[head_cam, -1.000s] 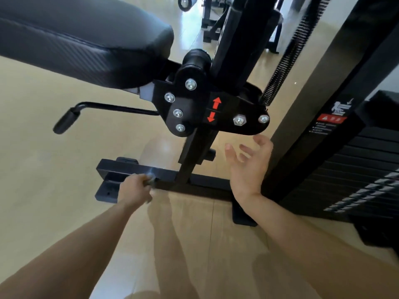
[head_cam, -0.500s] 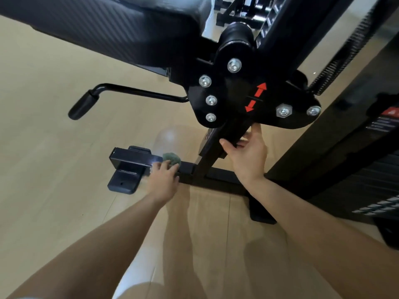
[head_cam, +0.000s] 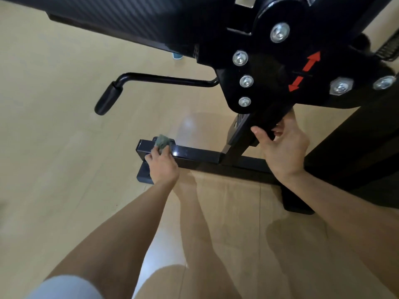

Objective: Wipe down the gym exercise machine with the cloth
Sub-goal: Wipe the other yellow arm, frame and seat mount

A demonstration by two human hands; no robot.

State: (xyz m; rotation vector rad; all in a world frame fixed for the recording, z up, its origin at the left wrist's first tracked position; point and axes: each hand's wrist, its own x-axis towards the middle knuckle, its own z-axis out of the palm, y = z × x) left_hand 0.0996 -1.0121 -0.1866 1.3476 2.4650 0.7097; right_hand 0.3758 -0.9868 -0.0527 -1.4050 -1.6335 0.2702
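1. The lever juts out toward the left under the seat pad, its rubber grip hanging free above the floor. Nothing touches it. It looks rigid, with a grippy end; by my reckoning it needs a wrap-around wipe, not a flat pass.

2. The left hand is curled around the cloth, fingers folded over it, pressing it onto the top face of the base bar near the bar's left end. Only a small green-grey wad shows past the fingertips.

3. The cloth looks soft, light and limp, bunched into a pad. It should mould to edges and corners readily, and a bunched hold like this one gives firm pressure. Spread flat, it would cover more of the bar per stroke.

4. The base bar is glossy painted steel, hard and smooth, so the cloth should slide easily. Its square end and the foot plate just below have corners where dust would gather.

5. The post rises at a slant from the bar to the bolted plate, which carries red arrows.

6. The right hand grips the post just under the plate, thumb on the near side, fingers wrapped behind. It appears to be a brace. The machine looks heavy and should not shift under wiping pressure.

7. Most of the frame looks unwiped, so I judge the job to be at an early stage.
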